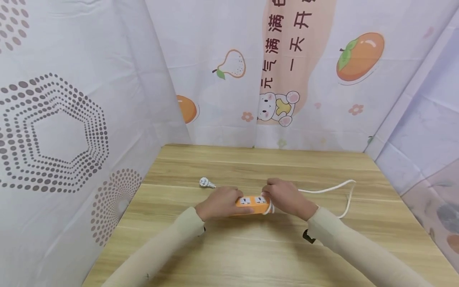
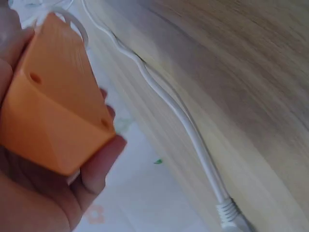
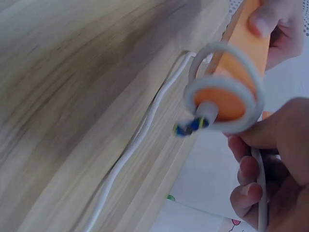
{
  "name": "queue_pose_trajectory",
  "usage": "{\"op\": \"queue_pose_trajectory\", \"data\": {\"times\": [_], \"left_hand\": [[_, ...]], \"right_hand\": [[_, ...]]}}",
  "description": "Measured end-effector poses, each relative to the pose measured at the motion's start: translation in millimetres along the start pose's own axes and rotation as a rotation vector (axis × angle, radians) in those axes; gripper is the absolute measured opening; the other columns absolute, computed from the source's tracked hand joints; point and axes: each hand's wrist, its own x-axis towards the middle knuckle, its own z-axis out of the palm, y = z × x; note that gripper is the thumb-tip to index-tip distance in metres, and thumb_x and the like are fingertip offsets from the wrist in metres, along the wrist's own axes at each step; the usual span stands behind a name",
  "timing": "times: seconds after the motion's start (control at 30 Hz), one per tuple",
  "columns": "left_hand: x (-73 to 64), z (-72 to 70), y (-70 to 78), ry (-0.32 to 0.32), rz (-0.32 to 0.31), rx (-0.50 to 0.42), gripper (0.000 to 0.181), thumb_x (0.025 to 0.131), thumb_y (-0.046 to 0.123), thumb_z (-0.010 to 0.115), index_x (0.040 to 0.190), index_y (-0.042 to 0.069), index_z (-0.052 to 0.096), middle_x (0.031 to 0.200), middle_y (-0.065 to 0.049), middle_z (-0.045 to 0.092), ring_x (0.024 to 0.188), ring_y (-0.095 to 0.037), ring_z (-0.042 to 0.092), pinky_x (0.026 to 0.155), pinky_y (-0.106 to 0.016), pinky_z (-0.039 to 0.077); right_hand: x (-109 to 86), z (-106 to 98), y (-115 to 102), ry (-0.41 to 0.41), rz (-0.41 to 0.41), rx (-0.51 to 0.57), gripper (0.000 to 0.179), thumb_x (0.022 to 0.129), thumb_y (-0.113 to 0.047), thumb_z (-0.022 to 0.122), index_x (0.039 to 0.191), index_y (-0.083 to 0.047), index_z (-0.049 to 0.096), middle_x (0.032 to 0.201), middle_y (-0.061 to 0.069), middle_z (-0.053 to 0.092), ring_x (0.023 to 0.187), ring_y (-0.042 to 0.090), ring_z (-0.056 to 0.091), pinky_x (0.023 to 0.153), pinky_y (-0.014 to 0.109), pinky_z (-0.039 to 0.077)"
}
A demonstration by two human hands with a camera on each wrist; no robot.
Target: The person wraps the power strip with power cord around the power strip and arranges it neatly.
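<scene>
An orange power strip (image 1: 244, 210) with white socket faces is gripped at its left end by my left hand (image 1: 220, 203). In the left wrist view its screw-holed orange underside (image 2: 58, 106) shows, with fingers and thumb around it. White cord (image 3: 258, 82) loops around the strip's right end in the right wrist view. A short blue-and-yellow piece (image 3: 190, 126) sticks out at that end. My right hand (image 1: 287, 196) is at the same end, its curled fingers holding a length of the cord. The plug (image 1: 205, 182) lies on the table left of the strip.
The rest of the white cord (image 1: 331, 188) runs in a bend over the wooden table (image 1: 272, 255) to the right. Printed curtains (image 1: 215, 99) stand along the table's back and sides. A dark band (image 1: 308, 236) shows at the right wrist.
</scene>
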Motion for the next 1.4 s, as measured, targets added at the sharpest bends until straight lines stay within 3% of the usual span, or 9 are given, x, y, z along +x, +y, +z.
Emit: {"op": "queue_pose_trajectory", "data": {"times": [0.2,0.57,0.83,1.0,1.23,1.4], "left_hand": [[1.2,4.6,6.0,0.084,-0.04,0.153,0.067,0.091,0.076,0.055,0.093,0.011,0.07,0.079,0.006,0.056,0.063,-0.009,0.051,0.051,-0.025,0.041],[2.2,8.7,2.2,0.229,-0.093,0.242,0.063,0.094,0.071,0.057,0.091,0.009,0.066,0.075,0.002,0.054,0.06,-0.011,0.047,0.047,-0.025,0.037],[3.7,9.1,4.7,0.289,-0.136,0.189,0.063,0.094,0.071,0.058,0.096,0.009,0.067,0.083,0.002,0.058,0.066,-0.011,0.048,0.048,-0.025,0.038],[3.5,9.0,5.6,0.331,-0.142,0.188,0.062,0.091,0.07,0.062,0.096,0.009,0.067,0.083,0.001,0.061,0.063,-0.011,0.05,0.047,-0.024,0.038],[4.8,3.2,0.5,0.314,-0.292,0.007,0.064,0.092,0.072,0.059,0.097,0.009,0.065,0.076,0.004,0.055,0.055,-0.011,0.05,0.046,-0.028,0.04],[6.3,-1.0,-3.8,0.338,-0.296,-0.073,0.063,0.093,0.071,0.059,0.097,0.008,0.066,0.077,0.004,0.057,0.057,-0.012,0.052,0.047,-0.028,0.042]], "right_hand": [[-0.6,1,-1,0.106,0.129,0.093,0.006,0.093,-0.009,0.077,0.097,-0.004,0.078,0.079,-0.001,0.064,0.066,0.009,0.057,0.062,0.027,0.051],[0.9,6,-9,0.23,0.254,0.22,0.016,0.099,-0.014,0.07,0.101,0.001,0.078,0.08,0.003,0.068,0.062,0.007,0.052,0.057,0.026,0.045],[1.0,5,-11,0.248,0.361,0.36,0.018,0.1,-0.019,0.07,0.101,-0.003,0.078,0.076,-0.003,0.066,0.057,0.006,0.048,0.053,0.025,0.043],[1.1,1,-13,0.249,0.387,0.425,0.019,0.101,-0.022,0.07,0.1,-0.005,0.079,0.077,-0.002,0.07,0.057,0.006,0.049,0.052,0.025,0.043],[-3.4,5,-15,0.218,0.397,0.494,0.023,0.103,-0.023,0.066,0.084,-0.011,0.071,0.062,-0.01,0.057,0.052,0.004,0.053,0.05,0.024,0.047],[-4.6,7,-13,0.221,0.356,0.491,0.02,0.104,-0.015,0.063,0.086,-0.012,0.069,0.065,-0.012,0.056,0.055,0.003,0.053,0.052,0.025,0.048]]}}
